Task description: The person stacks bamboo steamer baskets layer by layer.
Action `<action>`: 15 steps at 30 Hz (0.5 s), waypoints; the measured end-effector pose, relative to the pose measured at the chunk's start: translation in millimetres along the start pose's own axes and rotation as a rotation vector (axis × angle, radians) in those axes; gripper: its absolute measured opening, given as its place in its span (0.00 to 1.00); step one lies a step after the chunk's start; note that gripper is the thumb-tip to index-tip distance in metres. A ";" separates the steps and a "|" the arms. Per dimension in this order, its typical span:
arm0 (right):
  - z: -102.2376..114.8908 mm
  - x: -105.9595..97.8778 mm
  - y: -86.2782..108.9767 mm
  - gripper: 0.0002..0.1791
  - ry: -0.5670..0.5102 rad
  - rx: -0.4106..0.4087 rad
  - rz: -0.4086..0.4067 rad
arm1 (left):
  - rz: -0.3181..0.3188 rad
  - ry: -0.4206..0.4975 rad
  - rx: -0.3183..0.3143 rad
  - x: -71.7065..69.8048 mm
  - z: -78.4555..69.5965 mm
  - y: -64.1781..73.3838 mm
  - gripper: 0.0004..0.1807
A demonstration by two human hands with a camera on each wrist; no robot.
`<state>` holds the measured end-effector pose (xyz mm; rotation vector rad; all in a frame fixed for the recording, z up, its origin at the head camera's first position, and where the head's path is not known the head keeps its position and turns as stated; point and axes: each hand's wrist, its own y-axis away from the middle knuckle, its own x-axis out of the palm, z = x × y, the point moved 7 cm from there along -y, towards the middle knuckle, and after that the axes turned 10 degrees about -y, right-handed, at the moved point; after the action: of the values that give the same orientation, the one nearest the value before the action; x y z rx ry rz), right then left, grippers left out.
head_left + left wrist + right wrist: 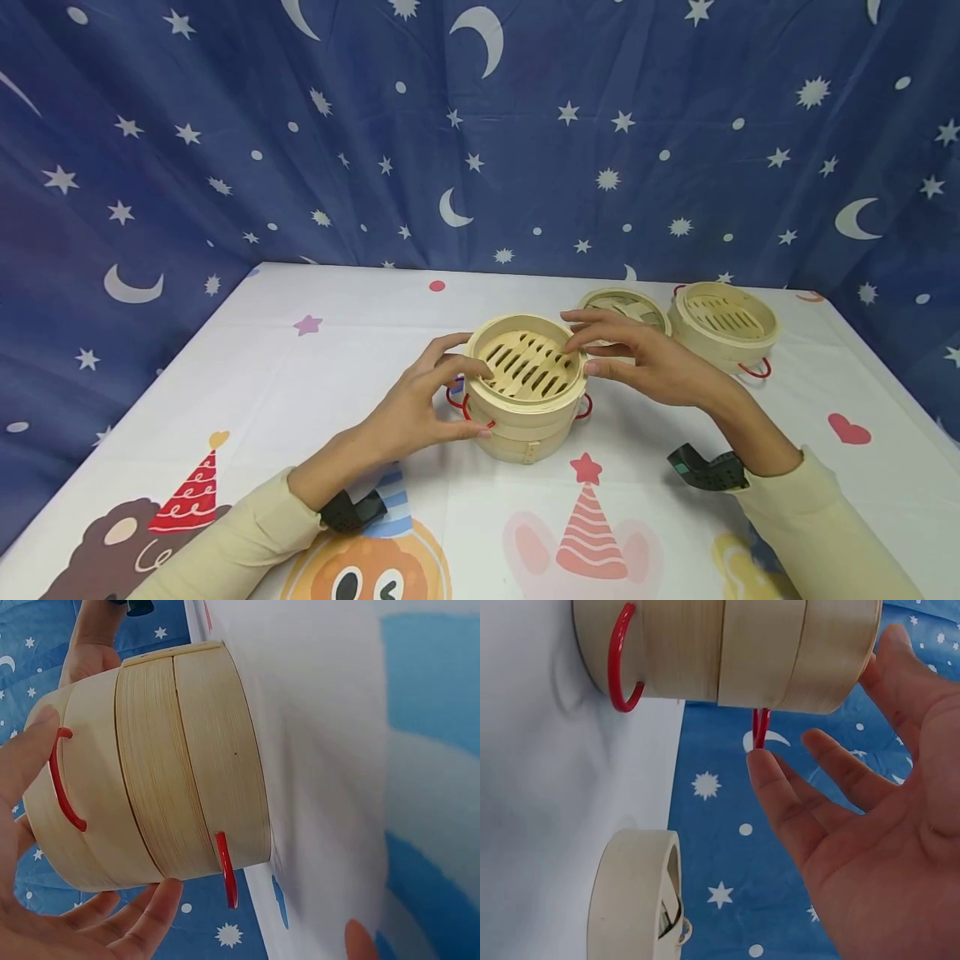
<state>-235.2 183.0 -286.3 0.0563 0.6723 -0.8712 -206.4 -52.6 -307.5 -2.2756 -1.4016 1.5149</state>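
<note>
**Bamboo steamer stack [536, 429], attended from both sides**

At left, we see the left hand [408, 412] curved round the upper basket [97, 765], its thumb beside a red handle [64, 787] and its index finger over the rim. The stack itself stands upright on the printed tablecloth [360, 300], near mid-table. To its right, the right hand [652, 358] has its fingers loosely spread, thumb and index finger at the rim; we cannot tell whether they pinch it. Behind that hand lies a bamboo steamer lid [630, 305], and farther right a separate slatted basket [708, 346]. We judge uneven force the chief hazard: were one side raised first, the upper basket could tilt and bind on the tier beneath. A thumb caught on the handle could twist the stack; a careless rightward sweep could knock the lid.
</note>
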 end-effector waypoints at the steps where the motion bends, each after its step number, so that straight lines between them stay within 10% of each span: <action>1: -1.5 -0.3 0.1 0.15 0.000 0.004 -0.003 | 0.002 -0.002 0.000 -0.1 0.0 -0.2 0.31; 15: -7.5 0.8 2.0 0.20 0.028 -0.026 0.065 | 0.020 -0.008 0.040 -2.8 3.3 -1.5 0.29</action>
<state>-237.4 186.1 -293.2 0.0668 0.7037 -0.8003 -210.2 -55.0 -306.4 -2.2698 -1.3414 1.5451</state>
